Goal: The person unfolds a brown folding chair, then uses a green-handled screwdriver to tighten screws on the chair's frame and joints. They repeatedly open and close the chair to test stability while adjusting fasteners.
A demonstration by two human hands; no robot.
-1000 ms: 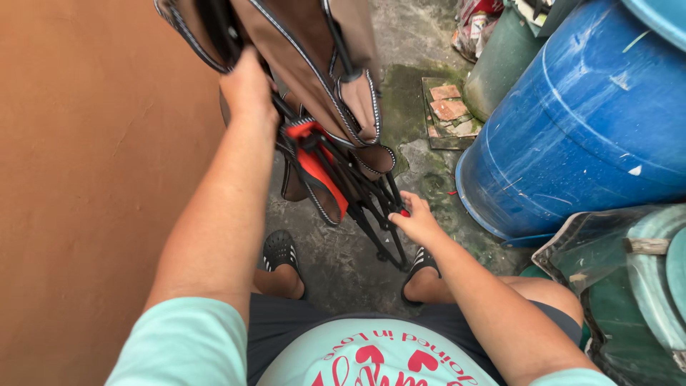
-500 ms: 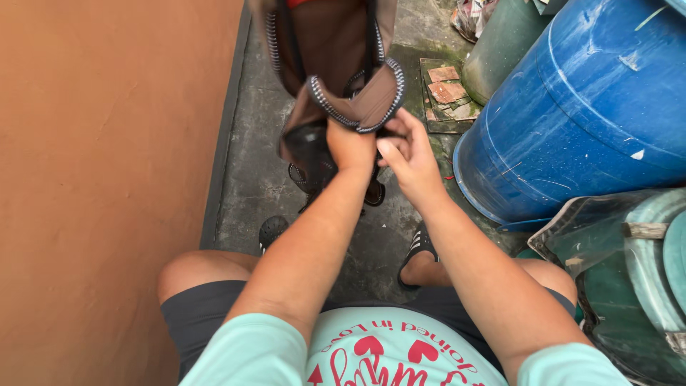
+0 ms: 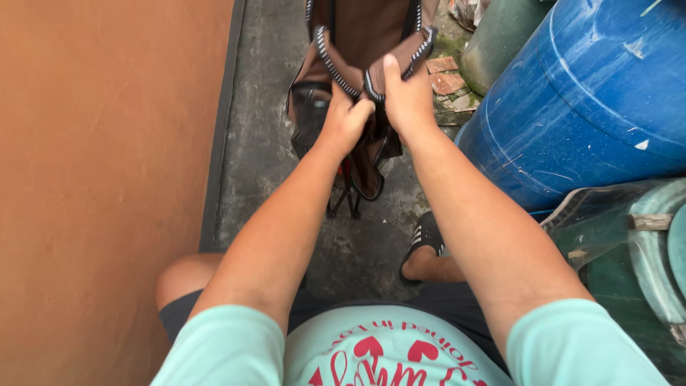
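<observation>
Our left hand (image 3: 346,121) and right hand (image 3: 407,104) both pinch the zipper edge of the brown bag (image 3: 357,64) at twelve o'clock — our hands sit higher than before. The blue barrel (image 3: 586,100) stands at two o'clock — closer now.

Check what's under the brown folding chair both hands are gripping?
Under the brown folding chair, bare wet concrete floor shows, with the chair's black legs near it. Left hand and right hand grip the fabric edge. Ground directly beneath is covered.
</observation>
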